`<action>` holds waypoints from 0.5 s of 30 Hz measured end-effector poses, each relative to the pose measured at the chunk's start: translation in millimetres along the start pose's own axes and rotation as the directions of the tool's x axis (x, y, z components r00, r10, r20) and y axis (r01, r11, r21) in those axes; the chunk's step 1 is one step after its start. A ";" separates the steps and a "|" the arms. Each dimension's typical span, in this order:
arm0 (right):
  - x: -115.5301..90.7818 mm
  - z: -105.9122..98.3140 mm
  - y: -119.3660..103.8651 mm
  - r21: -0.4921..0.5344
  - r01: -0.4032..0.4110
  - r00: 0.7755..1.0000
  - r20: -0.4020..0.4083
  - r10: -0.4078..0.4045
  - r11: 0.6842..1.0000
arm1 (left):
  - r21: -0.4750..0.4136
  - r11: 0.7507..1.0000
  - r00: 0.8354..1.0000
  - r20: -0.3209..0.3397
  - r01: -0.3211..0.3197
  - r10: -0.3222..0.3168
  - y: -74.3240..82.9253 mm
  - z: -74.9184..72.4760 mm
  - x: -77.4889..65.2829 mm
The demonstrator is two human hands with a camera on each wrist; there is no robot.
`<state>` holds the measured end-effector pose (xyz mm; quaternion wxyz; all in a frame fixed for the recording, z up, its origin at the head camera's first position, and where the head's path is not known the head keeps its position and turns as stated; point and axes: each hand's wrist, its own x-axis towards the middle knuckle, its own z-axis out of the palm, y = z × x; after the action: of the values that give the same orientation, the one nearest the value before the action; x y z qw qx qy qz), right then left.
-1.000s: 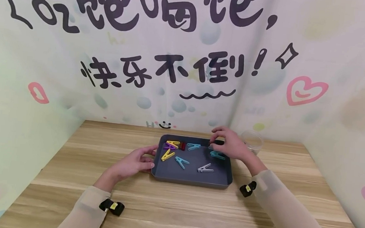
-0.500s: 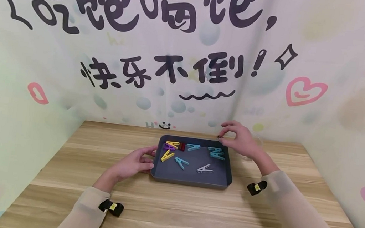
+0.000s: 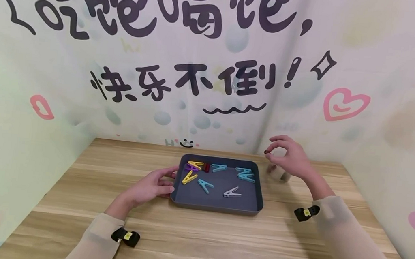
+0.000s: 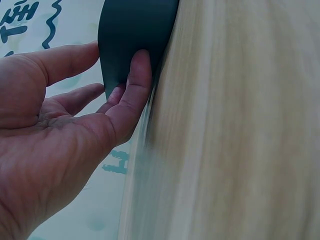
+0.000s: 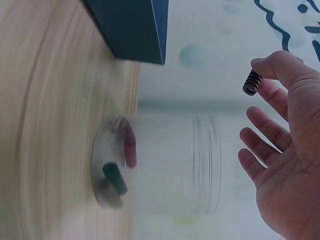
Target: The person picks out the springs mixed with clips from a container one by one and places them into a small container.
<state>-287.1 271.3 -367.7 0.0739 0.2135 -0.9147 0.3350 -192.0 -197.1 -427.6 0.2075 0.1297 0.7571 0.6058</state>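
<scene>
My right hand [image 3: 290, 158] pinches a small dark coil spring [image 5: 252, 83] between thumb and index finger, the other fingers spread. Below it, a clear jar [image 5: 170, 165] stands on the table, holding red, green and greyish pieces; the green one looks ribbed. My left hand [image 3: 155, 183] touches the outer left wall of a dark grey tray [image 3: 216, 208], fingers relaxed against it. Inside the tray lie yellow clothespins [image 3: 189, 178], a purple clothespin [image 3: 191, 168], several blue clothespins [image 3: 205, 185], a grey clothespin [image 3: 232, 192] and a dark red piece [image 3: 206, 167] of unclear kind.
A wooden table [image 3: 198, 242] carries the tray and jar. Behind it rises a printed backdrop [image 3: 149, 121] with large lettering, and similar sheets hang at both sides. Each sleeve bears a black wrist camera [image 3: 126, 237].
My right hand has moved up and right, from over the tray's far right corner to above the jar, carrying the dark spring. My left hand stays at the tray.
</scene>
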 end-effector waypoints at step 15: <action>-15.0 -15.2 33.6 -0.032 -0.080 0.997 -0.017 0.079 0.996 | -0.005 1.000 1.000 0.000 -0.003 0.003 -0.4 0.8 -0.4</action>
<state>-288.5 309.2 -379.8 0.0712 0.1731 -0.9272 0.3244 -191.2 -196.7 -428.1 0.2069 0.1303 0.7555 0.6078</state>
